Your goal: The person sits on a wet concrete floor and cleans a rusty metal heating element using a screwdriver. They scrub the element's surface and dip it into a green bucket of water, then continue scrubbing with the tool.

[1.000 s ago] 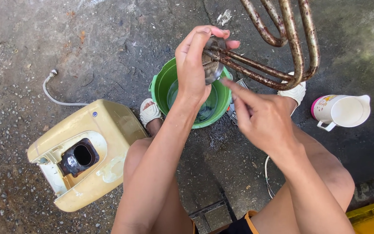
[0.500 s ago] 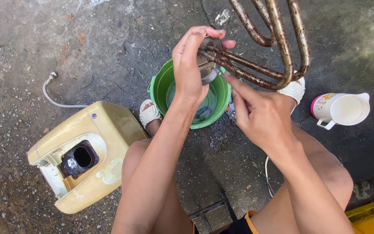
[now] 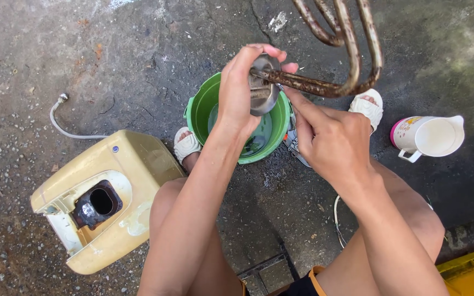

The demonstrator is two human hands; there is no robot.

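Note:
My left hand (image 3: 238, 93) grips the round metal flange of a rusty heating element (image 3: 340, 55), whose looped brown tubes stick out up and to the right. My right hand (image 3: 327, 140) is at the tubes just beside the flange, index finger stretched along them. Both hands hover over a green bucket (image 3: 204, 107) with some water in it, standing between my feet in white sandals.
A yellowed water-heater casing (image 3: 100, 197) with a dark round opening lies on the concrete at the left, a grey hose (image 3: 64, 123) behind it. A white jug (image 3: 432, 137) stands at the right. A yellow edge (image 3: 473, 271) shows at the bottom right.
The heating element has tilted, its loops swinging upward toward the top of the view, while both hands stay on it above the bucket.

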